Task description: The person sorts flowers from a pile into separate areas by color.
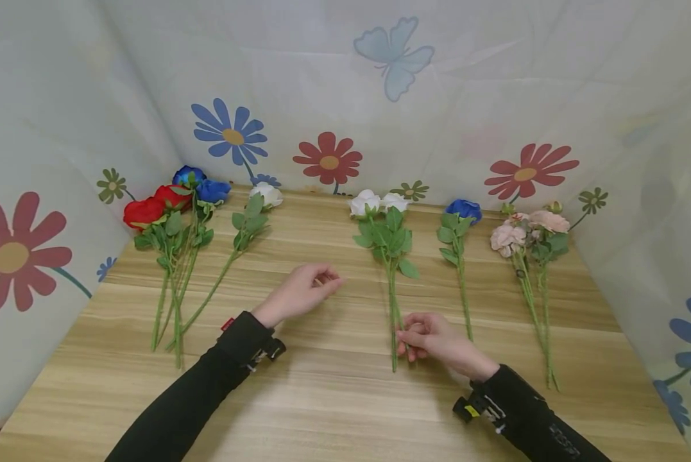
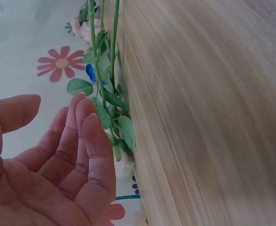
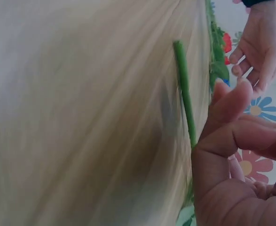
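My right hand (image 1: 428,340) is at the lower stems of two white roses (image 1: 378,204), which lie side by side in the middle of the table. Its fingers are loosely bent beside a green stem (image 3: 183,82), whose cut end shows in the right wrist view. No stem is visible between thumb and fingertips there. To the left, my left hand (image 1: 301,292) hovers over the wood with relaxed fingers and holds nothing. A single white rose (image 1: 267,194) lies beyond it at the left. Right of the pair lies a blue rose (image 1: 463,210).
Red roses (image 1: 144,212) and blue roses (image 1: 212,190) lie bunched at the table's left. Pale pink flowers (image 1: 508,239) lie at the right with crossed stems. A printed cloth (image 1: 299,77) closes off the back and sides of the wooden table (image 1: 345,410).
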The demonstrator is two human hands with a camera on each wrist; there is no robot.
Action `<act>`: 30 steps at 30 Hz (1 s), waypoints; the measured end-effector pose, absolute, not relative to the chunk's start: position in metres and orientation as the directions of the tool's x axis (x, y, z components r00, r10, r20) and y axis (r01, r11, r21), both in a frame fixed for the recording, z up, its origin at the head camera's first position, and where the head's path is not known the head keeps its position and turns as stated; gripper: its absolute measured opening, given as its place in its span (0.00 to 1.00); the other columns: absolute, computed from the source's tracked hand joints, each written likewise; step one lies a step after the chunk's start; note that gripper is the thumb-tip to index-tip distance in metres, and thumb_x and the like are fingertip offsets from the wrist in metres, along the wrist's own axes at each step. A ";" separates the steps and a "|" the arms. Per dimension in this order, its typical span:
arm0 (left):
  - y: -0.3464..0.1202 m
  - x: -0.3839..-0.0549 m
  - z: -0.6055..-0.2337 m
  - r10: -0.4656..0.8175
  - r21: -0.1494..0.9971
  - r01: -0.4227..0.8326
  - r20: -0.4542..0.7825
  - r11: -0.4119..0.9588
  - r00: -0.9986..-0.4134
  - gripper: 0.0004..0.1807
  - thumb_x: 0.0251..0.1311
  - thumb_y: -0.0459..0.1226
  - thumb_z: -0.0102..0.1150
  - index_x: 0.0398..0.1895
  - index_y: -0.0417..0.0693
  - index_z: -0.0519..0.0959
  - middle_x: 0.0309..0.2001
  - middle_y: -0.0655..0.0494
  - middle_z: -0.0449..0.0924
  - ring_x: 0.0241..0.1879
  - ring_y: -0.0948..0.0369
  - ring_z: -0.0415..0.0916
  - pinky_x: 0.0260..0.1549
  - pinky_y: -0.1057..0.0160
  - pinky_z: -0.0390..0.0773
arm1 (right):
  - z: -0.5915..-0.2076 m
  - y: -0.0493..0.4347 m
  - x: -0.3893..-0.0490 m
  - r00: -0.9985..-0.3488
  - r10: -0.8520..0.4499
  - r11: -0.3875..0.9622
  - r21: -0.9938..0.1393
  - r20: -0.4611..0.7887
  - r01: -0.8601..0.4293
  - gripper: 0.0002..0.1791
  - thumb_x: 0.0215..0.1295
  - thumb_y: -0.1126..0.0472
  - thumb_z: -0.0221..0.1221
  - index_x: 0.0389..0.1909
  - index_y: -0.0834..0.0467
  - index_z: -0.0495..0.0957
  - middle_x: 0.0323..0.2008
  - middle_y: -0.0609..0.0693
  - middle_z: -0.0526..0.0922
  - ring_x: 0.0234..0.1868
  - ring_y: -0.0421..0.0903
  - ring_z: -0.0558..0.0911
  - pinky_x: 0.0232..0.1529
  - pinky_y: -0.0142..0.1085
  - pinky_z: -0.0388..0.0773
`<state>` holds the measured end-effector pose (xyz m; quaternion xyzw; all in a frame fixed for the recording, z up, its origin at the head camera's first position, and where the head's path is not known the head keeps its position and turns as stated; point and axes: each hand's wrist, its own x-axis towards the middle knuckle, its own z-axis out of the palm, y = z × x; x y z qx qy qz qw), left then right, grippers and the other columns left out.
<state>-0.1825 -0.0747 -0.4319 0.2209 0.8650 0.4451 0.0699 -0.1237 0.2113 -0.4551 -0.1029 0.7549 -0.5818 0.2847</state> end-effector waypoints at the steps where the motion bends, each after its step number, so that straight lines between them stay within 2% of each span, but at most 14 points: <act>1: -0.075 -0.182 -0.432 0.445 0.798 0.322 0.076 0.509 -0.892 0.14 0.67 0.44 0.53 0.43 0.43 0.80 0.34 0.56 0.79 0.35 0.61 0.75 0.35 0.61 0.77 | -0.454 0.212 -0.124 -0.818 -0.481 0.327 -0.930 -0.317 0.168 0.14 0.69 0.64 0.54 0.44 0.73 0.67 0.28 0.63 0.81 0.22 0.43 0.78 0.22 0.28 0.72; 5: -0.079 -0.181 -0.432 0.446 0.797 0.318 0.070 0.513 -0.893 0.14 0.67 0.43 0.54 0.43 0.42 0.80 0.35 0.56 0.78 0.36 0.60 0.75 0.35 0.60 0.77 | -0.452 0.216 -0.126 -0.817 -0.466 0.429 -0.894 -0.340 0.128 0.11 0.68 0.63 0.55 0.38 0.69 0.68 0.25 0.64 0.82 0.20 0.48 0.80 0.21 0.32 0.75; 10: -0.082 -0.182 -0.434 0.456 0.795 0.323 0.067 0.514 -0.888 0.14 0.67 0.42 0.53 0.44 0.42 0.80 0.34 0.56 0.78 0.34 0.61 0.75 0.33 0.61 0.76 | -0.447 0.218 -0.126 -0.839 -0.435 0.595 -0.804 -0.325 0.004 0.11 0.68 0.59 0.55 0.35 0.66 0.72 0.20 0.57 0.82 0.19 0.51 0.81 0.22 0.37 0.78; 14: -0.084 -0.180 -0.432 0.452 0.794 0.311 0.052 0.523 -0.891 0.14 0.67 0.42 0.52 0.45 0.42 0.79 0.35 0.56 0.78 0.34 0.60 0.75 0.33 0.61 0.76 | -0.439 0.216 -0.128 -0.869 -0.412 0.719 -0.684 -0.275 -0.124 0.12 0.68 0.57 0.55 0.31 0.62 0.74 0.16 0.52 0.80 0.16 0.49 0.80 0.21 0.37 0.74; 19: -0.085 -0.180 -0.431 0.446 0.793 0.308 0.051 0.526 -0.894 0.14 0.67 0.43 0.52 0.45 0.42 0.79 0.35 0.56 0.78 0.34 0.60 0.75 0.33 0.61 0.76 | -0.432 0.204 -0.131 -0.906 -0.382 0.806 -0.546 -0.184 -0.229 0.14 0.65 0.54 0.58 0.25 0.58 0.73 0.12 0.46 0.73 0.13 0.42 0.73 0.19 0.35 0.69; 23: -0.086 -0.180 -0.431 0.449 0.792 0.311 0.051 0.526 -0.892 0.14 0.67 0.43 0.52 0.44 0.42 0.80 0.35 0.56 0.78 0.34 0.61 0.75 0.33 0.61 0.76 | -0.436 0.192 -0.134 -0.923 -0.356 0.842 -0.479 -0.150 -0.247 0.18 0.63 0.53 0.60 0.18 0.57 0.71 0.08 0.44 0.70 0.10 0.40 0.70 0.17 0.34 0.66; 30: -0.087 -0.179 -0.432 0.447 0.782 0.319 0.058 0.536 -0.893 0.13 0.67 0.41 0.53 0.43 0.42 0.80 0.34 0.56 0.78 0.34 0.60 0.75 0.33 0.61 0.76 | -0.444 0.184 -0.140 -0.918 -0.341 0.876 -0.424 -0.203 -0.231 0.27 0.63 0.54 0.60 0.05 0.55 0.68 0.03 0.42 0.66 0.06 0.36 0.65 0.12 0.29 0.60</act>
